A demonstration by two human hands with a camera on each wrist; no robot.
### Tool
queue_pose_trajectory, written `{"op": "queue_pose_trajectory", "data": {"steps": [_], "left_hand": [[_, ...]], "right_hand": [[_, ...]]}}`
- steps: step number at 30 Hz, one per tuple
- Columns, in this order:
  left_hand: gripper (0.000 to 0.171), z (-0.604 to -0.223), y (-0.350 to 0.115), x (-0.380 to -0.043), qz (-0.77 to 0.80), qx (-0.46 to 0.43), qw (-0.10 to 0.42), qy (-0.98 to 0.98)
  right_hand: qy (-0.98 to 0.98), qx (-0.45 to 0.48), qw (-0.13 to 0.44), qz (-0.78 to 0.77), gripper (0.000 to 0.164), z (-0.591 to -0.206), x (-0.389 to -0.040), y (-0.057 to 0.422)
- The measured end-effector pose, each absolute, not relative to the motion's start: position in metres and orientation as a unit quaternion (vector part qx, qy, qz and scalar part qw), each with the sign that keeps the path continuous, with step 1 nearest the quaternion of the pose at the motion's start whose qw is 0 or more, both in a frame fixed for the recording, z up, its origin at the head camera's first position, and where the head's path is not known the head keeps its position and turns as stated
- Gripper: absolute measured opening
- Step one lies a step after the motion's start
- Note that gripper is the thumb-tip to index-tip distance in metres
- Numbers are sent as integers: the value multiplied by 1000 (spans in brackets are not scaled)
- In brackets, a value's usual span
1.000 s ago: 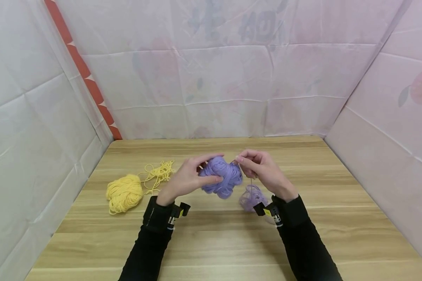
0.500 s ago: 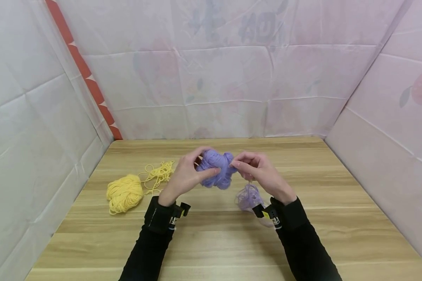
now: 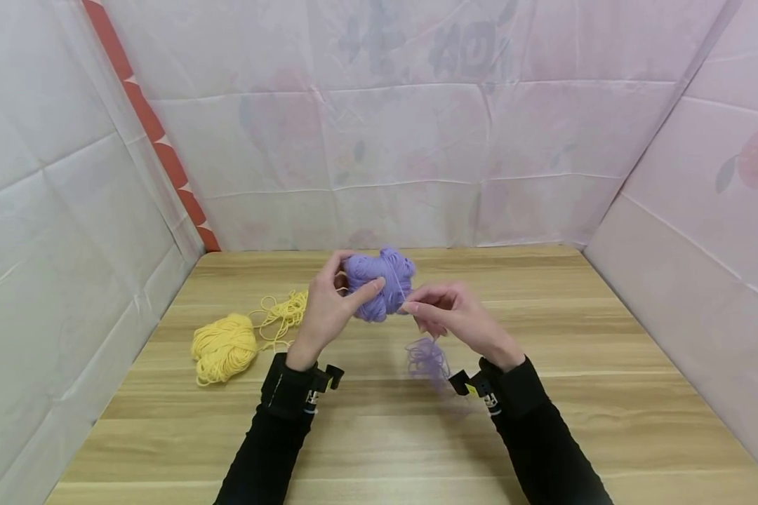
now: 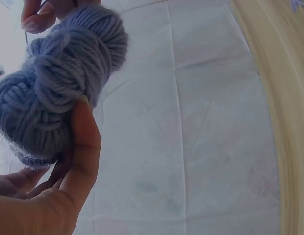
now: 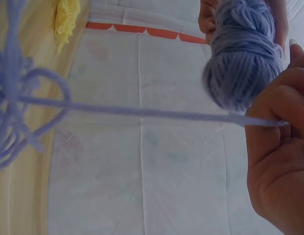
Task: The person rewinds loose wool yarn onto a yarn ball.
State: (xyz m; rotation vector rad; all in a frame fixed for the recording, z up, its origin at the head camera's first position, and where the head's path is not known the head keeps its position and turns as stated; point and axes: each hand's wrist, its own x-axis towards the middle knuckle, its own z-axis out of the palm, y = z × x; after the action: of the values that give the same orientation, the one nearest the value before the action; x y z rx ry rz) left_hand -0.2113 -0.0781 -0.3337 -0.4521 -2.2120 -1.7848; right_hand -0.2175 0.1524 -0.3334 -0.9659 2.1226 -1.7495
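A purple ball of yarn [image 3: 388,277] is held up over the table by my left hand [image 3: 328,305], thumb across its near side and fingers behind it. In the left wrist view the wound yarn [image 4: 59,83] shows a pinched middle. My right hand [image 3: 457,315] pinches a purple strand just at the ball's lower right. From that hand the strand [image 5: 157,114] runs taut to a loose purple tangle [image 3: 427,359] below. The tangle's loops [image 5: 39,112] appear large in the right wrist view.
On the left of the wooden table [image 3: 379,449] lies a yellow ball of yarn [image 3: 224,347]. Loose yellow strands [image 3: 284,319] trail from it, partly behind my left hand. White patterned sheets [image 3: 404,140] wall in the back and both sides.
My left hand has carried the purple ball left and up, turning it. The right hand has moved slightly left and down with the strand, and the tangle has shifted left.
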Motion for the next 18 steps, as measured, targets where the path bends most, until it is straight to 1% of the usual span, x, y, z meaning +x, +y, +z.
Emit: {"op": "queue_pose_trajectory", "data": {"steps": [5,14,18], "left_hand": [[46,-333,-78,-212,-643,-144,133,-740],[44,-330,-80,-213,-680,-139,156,-703],[42,-330,-80,-212,-687,-143,165,-693]], "right_hand": [[726,-340,121,-585,18,-336,-218,150],[726,-358,118,-574,16,-339,-220,145],[733,-351,119,-570,16,-340,-221,143]]}}
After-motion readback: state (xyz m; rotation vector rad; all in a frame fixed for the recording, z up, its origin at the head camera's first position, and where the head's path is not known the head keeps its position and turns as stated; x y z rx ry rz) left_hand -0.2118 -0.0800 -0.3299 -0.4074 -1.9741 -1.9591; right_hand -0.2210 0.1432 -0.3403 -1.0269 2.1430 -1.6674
